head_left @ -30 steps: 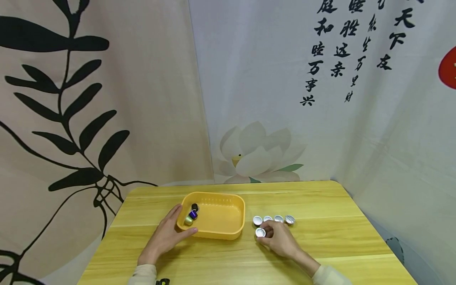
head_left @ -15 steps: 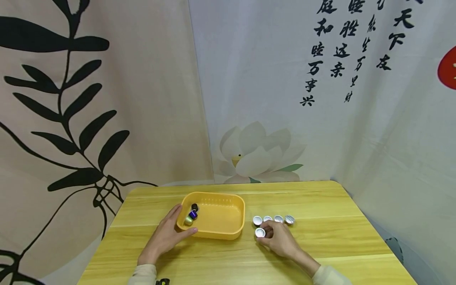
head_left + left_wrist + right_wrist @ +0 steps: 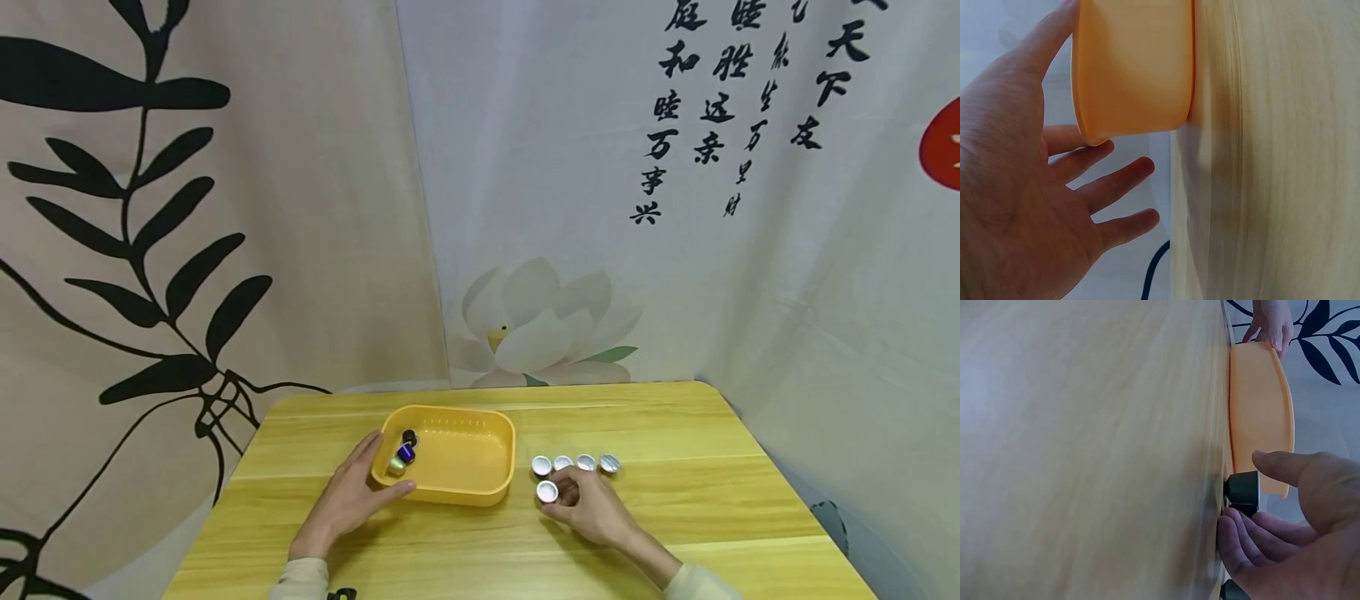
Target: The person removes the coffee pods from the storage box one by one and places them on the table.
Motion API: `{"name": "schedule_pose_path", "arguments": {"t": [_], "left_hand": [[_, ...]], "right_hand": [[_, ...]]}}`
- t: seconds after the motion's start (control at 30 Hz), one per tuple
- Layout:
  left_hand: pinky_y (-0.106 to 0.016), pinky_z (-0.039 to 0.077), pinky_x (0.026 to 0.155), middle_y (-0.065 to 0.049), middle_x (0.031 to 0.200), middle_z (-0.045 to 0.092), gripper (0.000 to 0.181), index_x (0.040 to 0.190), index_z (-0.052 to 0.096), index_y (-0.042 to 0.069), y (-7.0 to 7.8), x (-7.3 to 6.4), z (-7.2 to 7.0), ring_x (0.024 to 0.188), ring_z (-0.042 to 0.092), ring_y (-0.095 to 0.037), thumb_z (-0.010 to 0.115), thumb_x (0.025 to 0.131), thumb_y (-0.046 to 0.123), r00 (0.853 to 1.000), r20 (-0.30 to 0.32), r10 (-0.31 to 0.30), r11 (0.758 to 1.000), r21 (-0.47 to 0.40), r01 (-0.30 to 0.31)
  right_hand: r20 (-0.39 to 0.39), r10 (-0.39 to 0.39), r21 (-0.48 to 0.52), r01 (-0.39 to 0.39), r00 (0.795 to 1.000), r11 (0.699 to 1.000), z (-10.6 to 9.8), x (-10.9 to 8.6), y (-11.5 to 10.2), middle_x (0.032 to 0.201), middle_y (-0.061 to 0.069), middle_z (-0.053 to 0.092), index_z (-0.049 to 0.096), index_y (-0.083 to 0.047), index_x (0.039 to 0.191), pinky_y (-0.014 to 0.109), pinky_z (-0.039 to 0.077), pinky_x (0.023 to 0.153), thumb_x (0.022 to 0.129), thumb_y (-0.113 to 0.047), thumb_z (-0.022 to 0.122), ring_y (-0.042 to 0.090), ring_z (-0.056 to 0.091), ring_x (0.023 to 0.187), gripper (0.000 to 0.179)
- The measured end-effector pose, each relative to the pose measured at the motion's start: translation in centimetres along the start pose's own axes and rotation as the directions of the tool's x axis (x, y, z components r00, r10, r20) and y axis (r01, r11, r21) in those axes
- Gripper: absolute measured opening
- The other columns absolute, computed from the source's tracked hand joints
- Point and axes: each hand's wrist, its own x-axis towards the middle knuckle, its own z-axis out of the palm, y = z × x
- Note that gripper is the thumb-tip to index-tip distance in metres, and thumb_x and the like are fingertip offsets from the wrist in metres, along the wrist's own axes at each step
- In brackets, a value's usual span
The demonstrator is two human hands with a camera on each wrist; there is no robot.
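A dark coffee capsule (image 3: 1244, 490) stands on the table, its pale round end (image 3: 547, 492) facing up. My right hand (image 3: 591, 507) is around it, curled fingertips right at its side. In the right wrist view the thumb shows a small gap from the capsule's rim. Just behind, several more capsules (image 3: 586, 462) stand in a row, pale ends up. My left hand (image 3: 347, 500) touches the left near corner of the yellow plastic tray (image 3: 498, 454), thumb on its rim and the other fingers spread along the side. A black capsule (image 3: 409, 437), a blue capsule (image 3: 406, 452) and a gold capsule (image 3: 397, 466) lie inside at the left.
The wood-grain table (image 3: 675, 550) reaches back to a printed curtain (image 3: 540, 208) with plants and writing. A small black object (image 3: 342, 593) shows at the table's near edge beside the left sleeve. A dark cable (image 3: 1155, 269) is in the left wrist view.
My right thumb has eased slightly away from the capsule, which stays in place. The left hand and the tray have not moved.
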Motion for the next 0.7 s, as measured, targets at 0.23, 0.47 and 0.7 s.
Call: {"name": "schedule_pose_path", "arguments": {"t": [0.23, 0.47, 0.7], "left_hand": [[-0.078, 0.029, 0.136, -0.022, 0.190, 0.017, 0.119, 0.181, 0.022, 0.005, 0.0, 0.0, 0.0, 0.171, 0.027, -0.054, 0.079, 0.098, 0.069, 1.000, 0.000, -0.002, 1.000, 0.005, 0.002], [-0.077, 0.029, 0.136, -0.022, 0.190, 0.016, 0.120, 0.180, 0.021, 0.004, 0.1, -0.1, 0.0, 0.172, 0.025, -0.055, 0.079, 0.098, 0.070, 1.000, 0.005, -0.008, 1.000, 0.008, 0.008], [-0.078, 0.029, 0.136, -0.022, 0.190, 0.016, 0.120, 0.180, 0.021, 0.004, 0.2, -0.1, 0.1, 0.171, 0.026, -0.055, 0.079, 0.098, 0.070, 1.000, 0.003, -0.008, 1.000, 0.006, 0.008]], "right_hand": [[-0.006, 0.029, 0.012, -0.029, 1.000, 1.000, -0.8, -0.8, -0.3, 0.113, 0.012, 0.083, 0.075, 0.001, 0.126, 0.022, 0.064, 0.077, 0.086, -0.022, 0.100, 0.019, 0.080, 0.092, 0.052], [-0.054, 0.058, -0.012, -0.059, 0.997, 0.998, -1.9, -1.5, -1.1, 0.120, 0.015, 0.082, 0.075, -0.002, 0.130, 0.028, 0.064, 0.085, 0.093, -0.028, 0.096, 0.022, 0.079, 0.097, 0.050], [-0.100, -0.084, -0.042, 0.080, 0.991, 0.996, -3.7, -1.0, -2.2, 0.123, 0.019, 0.081, 0.071, 0.000, 0.139, 0.036, 0.070, 0.083, 0.100, -0.024, 0.088, 0.030, 0.080, 0.101, 0.049]]}}
